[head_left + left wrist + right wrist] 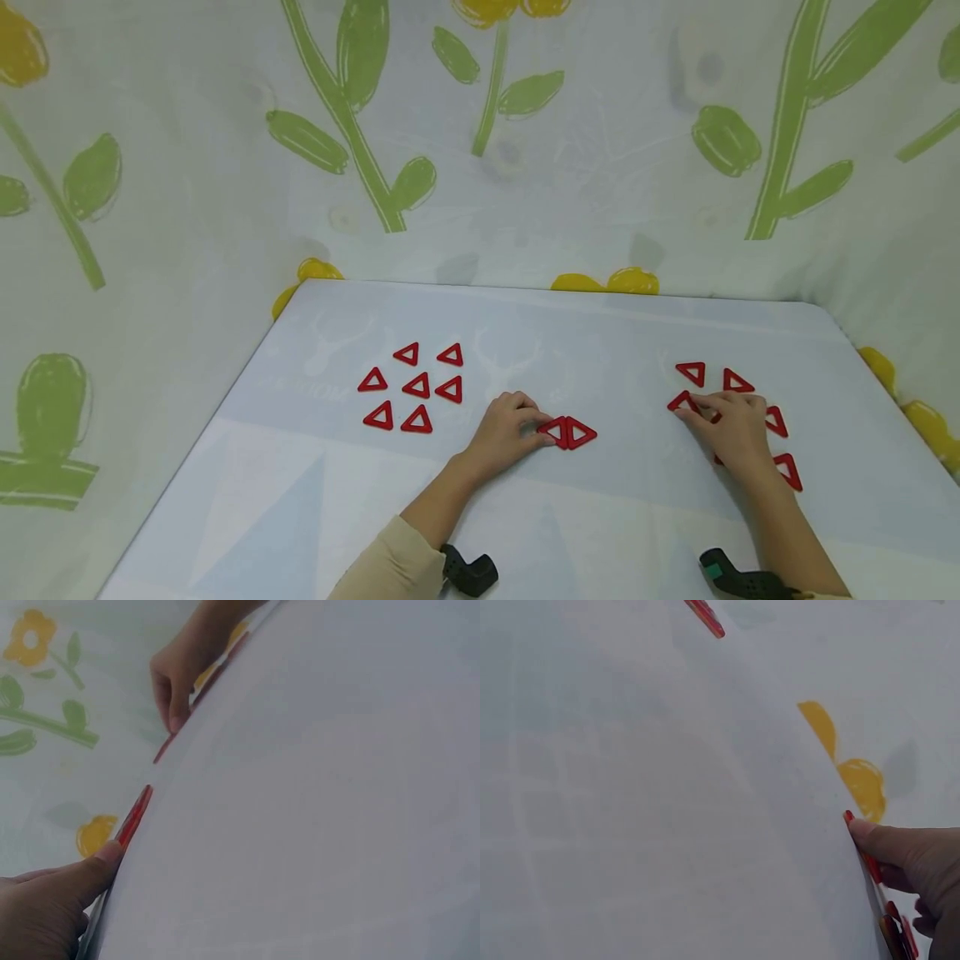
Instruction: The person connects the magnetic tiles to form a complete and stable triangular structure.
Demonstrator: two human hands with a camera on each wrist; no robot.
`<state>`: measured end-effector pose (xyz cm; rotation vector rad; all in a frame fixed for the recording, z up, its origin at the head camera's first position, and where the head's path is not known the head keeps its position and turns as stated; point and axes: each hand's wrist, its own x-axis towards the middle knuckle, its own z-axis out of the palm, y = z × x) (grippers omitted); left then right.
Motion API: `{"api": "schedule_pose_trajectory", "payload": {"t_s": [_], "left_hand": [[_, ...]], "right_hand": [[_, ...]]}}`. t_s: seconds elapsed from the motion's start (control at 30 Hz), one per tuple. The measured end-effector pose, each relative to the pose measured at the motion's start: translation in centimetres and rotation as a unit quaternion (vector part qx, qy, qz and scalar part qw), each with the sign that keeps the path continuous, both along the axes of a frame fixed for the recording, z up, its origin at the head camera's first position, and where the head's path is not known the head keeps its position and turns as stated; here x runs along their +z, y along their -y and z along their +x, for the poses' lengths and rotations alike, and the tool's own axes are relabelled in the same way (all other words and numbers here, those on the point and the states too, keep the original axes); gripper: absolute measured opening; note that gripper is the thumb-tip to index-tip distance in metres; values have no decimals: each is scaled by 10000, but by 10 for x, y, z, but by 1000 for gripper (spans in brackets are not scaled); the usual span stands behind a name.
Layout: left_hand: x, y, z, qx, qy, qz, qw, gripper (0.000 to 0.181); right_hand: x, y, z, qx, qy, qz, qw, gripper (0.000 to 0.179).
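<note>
Two red triangle frames lie base to base at the table's middle, a left one (562, 443) and a right one (582, 442). My left hand (504, 432) holds the left triangle at its outer corner with thumb and fingers; its thumb also lies on red plastic (133, 817) in the left wrist view. At the right, my right hand (731, 429) pinches another red triangle (678, 402) between thumb and fingers, low over the table. Around and partly beneath that hand lie several more triangles, including one behind it (691, 364) and one beside the wrist (795, 473).
Several loose red triangles, one of them nearest the front (417, 429), lie in a group on the table's left. The pale table (600, 525) meets a flower-printed cloth (525, 208) along its far edge. Black wrist devices (471, 572) sit at both wrists.
</note>
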<state>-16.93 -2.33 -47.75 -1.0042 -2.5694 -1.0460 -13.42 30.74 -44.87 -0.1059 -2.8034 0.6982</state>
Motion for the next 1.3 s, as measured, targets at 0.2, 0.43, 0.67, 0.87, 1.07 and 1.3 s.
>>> {"api": "schedule_pose_trajectory", "payload": {"t_s": [0.2,0.43,0.67,0.87,1.07,1.3], "left_hand": [[-2,1,0,34,207,31,9998,28],[-1,1,1,24,283,11,9996,28],[0,0,0,48,348,-29,9994,28],[0,0,1,75,344,-52,9994,27],[0,-1,0,21,208,-7,9998,27],[-2,0,-1,14,266,-3,9996,27]], "right_hand": [[0,3,-2,170,-9,-98,9998,47],[0,5,-2,243,86,-165,9995,48],[1,8,-2,466,332,-296,9979,45],[2,12,-1,567,579,-456,9957,48],[1,16,0,626,760,-578,9935,47],[1,21,0,642,973,-786,9901,47]]}}
